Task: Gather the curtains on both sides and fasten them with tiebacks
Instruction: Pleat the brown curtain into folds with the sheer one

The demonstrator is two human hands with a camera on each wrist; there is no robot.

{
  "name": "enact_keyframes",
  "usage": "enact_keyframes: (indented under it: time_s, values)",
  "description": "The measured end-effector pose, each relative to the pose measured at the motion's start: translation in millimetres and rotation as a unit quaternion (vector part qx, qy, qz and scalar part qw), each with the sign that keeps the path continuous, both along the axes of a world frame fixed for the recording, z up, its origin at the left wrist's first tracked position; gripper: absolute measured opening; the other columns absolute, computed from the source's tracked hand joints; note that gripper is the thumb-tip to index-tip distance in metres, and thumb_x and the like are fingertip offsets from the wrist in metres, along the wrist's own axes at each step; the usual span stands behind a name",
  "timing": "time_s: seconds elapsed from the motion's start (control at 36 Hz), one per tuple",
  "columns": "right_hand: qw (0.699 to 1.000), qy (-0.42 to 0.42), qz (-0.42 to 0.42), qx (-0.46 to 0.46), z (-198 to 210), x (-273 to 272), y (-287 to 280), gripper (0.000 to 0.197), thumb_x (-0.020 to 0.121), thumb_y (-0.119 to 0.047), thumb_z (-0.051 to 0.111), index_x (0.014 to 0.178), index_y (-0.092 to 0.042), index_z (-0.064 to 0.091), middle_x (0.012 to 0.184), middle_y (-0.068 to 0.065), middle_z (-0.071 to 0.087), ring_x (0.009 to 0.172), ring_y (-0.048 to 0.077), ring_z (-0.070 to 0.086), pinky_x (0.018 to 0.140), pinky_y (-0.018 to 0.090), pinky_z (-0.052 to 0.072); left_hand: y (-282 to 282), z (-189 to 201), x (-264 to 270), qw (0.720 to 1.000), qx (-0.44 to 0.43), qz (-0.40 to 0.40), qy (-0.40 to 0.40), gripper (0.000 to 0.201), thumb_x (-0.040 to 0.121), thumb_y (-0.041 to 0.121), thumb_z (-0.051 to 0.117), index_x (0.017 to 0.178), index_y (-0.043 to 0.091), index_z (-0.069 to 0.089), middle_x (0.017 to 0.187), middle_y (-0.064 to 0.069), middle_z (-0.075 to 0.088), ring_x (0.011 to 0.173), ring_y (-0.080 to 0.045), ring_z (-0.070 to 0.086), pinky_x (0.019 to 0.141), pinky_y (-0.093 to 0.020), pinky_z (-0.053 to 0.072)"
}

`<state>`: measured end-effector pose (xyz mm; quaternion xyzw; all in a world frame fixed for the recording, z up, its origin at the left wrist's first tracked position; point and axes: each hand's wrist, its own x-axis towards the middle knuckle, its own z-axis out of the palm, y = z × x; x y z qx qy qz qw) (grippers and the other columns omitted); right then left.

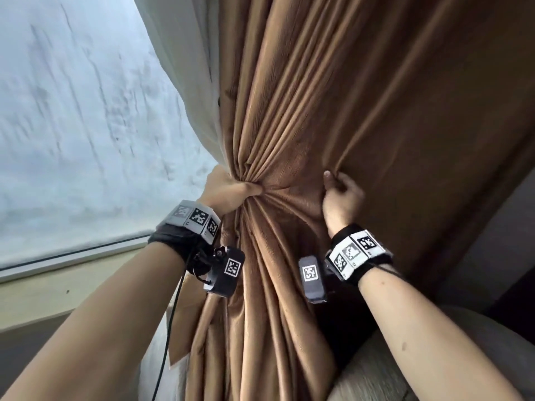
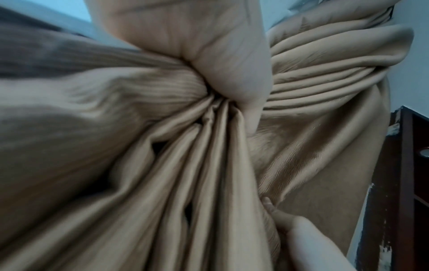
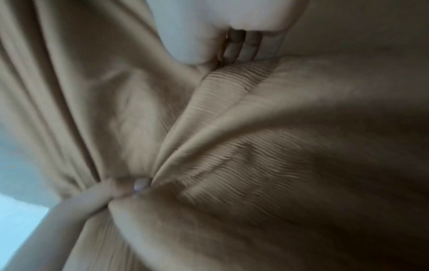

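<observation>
A brown ribbed curtain [image 1: 333, 96] hangs right of the window, with a white sheer lining [image 1: 191, 62] along its left edge. My left hand [image 1: 231, 189] grips the bunched pleats at the curtain's left side, thumb pressed into the gather; the left wrist view shows that thumb [image 2: 227, 73] over the folds [image 2: 185, 155]. My right hand [image 1: 341, 198] pinches a fold of the flatter cloth further right, fingers curled into it; in the right wrist view its fingers [image 3: 243, 45] dig into the cloth [image 3: 255, 146]. No tieback shows in any view.
A bright frosted window [image 1: 81, 125] fills the left, with a pale sill [image 1: 58, 287] below it. A grey cushioned seat back [image 1: 376, 371] sits under my right arm. A dark wooden cabinet [image 2: 408, 165] stands right of the curtain. A black cable [image 1: 170, 328] dangles from my left wrist.
</observation>
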<state>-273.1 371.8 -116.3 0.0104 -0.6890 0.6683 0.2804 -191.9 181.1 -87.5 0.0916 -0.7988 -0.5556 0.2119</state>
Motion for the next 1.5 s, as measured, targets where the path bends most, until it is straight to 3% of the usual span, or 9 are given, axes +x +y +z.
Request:
enact_keyframes:
  time_s: [0.28, 0.44, 0.53, 0.61, 0.75, 1.0, 1.14, 1.28, 1.5]
  values:
    - [0.958, 0.050, 0.132, 0.248, 20, 39, 11, 0.020, 0.089, -0.021, 0.066, 0.085, -0.002, 0.072, 0.082, 0.000, 0.060, 0.081, 0.005, 0.049, 0.074, 0.019, 0.035, 32, -10, -7, 0.996, -0.050, 0.072, 0.004, 0.090, 0.053, 0.038, 0.081, 0.134, 0.014, 0.047, 0.121, -0.003, 0.063, 0.111, -0.023, 0.059, 0.096, -0.031, 0.048]
    - [0.933, 0.033, 0.277, 0.228, 38, 54, -2, 0.019, 0.095, -0.011, 0.059, 0.098, 0.003, 0.070, 0.090, 0.006, 0.069, 0.066, -0.010, 0.052, 0.068, 0.002, 0.039, 40, -14, -2, 0.996, -0.082, -0.028, 0.023, 0.102, 0.042, 0.043, 0.083, 0.133, 0.018, 0.046, 0.119, 0.000, 0.061, 0.108, -0.016, 0.061, 0.095, -0.033, 0.049]
    - [0.931, 0.022, 0.303, 0.202, 40, 58, -6, 0.022, 0.095, -0.012, 0.059, 0.095, 0.008, 0.069, 0.092, 0.022, 0.072, 0.074, -0.001, 0.053, 0.068, 0.007, 0.041, 35, -9, 4, 0.985, -0.090, -0.147, 0.009, 0.073, 0.047, 0.014, 0.094, 0.110, 0.023, 0.059, 0.109, -0.001, 0.064, 0.103, 0.001, 0.060, 0.095, -0.018, 0.045]
    - [0.926, 0.007, 0.319, 0.203, 44, 61, -10, 0.023, 0.095, -0.014, 0.058, 0.086, 0.003, 0.069, 0.077, 0.007, 0.067, 0.062, -0.006, 0.052, 0.066, 0.009, 0.042, 34, 0, 11, 0.979, -0.082, -0.189, -0.002, 0.055, 0.053, 0.008, 0.094, 0.095, 0.023, 0.061, 0.095, 0.004, 0.065, 0.089, 0.016, 0.059, 0.085, -0.003, 0.042]
    - [0.910, -0.067, 0.386, 0.132, 41, 63, -21, 0.041, 0.086, -0.040, 0.063, 0.072, -0.002, 0.066, 0.079, 0.007, 0.064, 0.083, 0.018, 0.060, 0.094, 0.050, 0.050, 42, -6, 9, 0.997, -0.053, -0.021, 0.045, 0.075, 0.054, 0.034, 0.093, 0.122, 0.026, 0.062, 0.113, 0.006, 0.065, 0.106, -0.012, 0.060, 0.099, -0.029, 0.046]
    - [0.986, 0.003, 0.158, 0.060, 35, 45, 2, 0.021, 0.081, 0.007, 0.067, 0.101, 0.004, 0.069, 0.088, 0.005, 0.068, 0.066, -0.010, 0.061, 0.067, 0.006, 0.044, 19, -2, -8, 0.997, -0.060, 0.053, -0.013, 0.078, 0.055, 0.028, 0.092, 0.126, 0.015, 0.061, 0.118, -0.002, 0.067, 0.110, -0.023, 0.060, 0.096, -0.030, 0.048]
    - [0.995, -0.065, -0.065, 0.049, 19, 4, 35, 0.098, 0.057, -0.059, 0.081, 0.135, -0.011, 0.044, 0.136, 0.013, 0.044, 0.122, 0.027, 0.050, 0.107, 0.035, 0.041, 13, 0, -8, 0.998, -0.029, 0.048, -0.005, 0.077, 0.056, 0.021, 0.093, 0.125, 0.014, 0.060, 0.113, 0.002, 0.063, 0.108, -0.017, 0.057, 0.097, -0.027, 0.045]
    - [0.972, -0.204, -0.107, -0.036, 5, -8, 54, 0.137, 0.048, -0.080, 0.074, 0.150, -0.007, 0.020, 0.151, 0.013, 0.034, 0.140, 0.028, 0.034, 0.115, 0.037, 0.025, 8, 4, -3, 0.999, -0.034, 0.021, -0.012, 0.079, 0.058, 0.017, 0.092, 0.129, 0.016, 0.057, 0.108, 0.009, 0.056, 0.104, -0.011, 0.050, 0.091, -0.020, 0.037]
    - [0.989, -0.106, 0.063, -0.087, -19, -16, 43, 0.090, 0.057, -0.048, 0.089, 0.133, -0.017, 0.053, 0.125, 0.001, 0.066, 0.108, 0.013, 0.065, 0.093, 0.030, 0.053, -1, 10, 8, 0.999, -0.028, -0.039, -0.023, 0.068, 0.058, 0.009, 0.090, 0.117, 0.026, 0.060, 0.111, 0.007, 0.063, 0.106, -0.013, 0.057, 0.092, -0.023, 0.039]
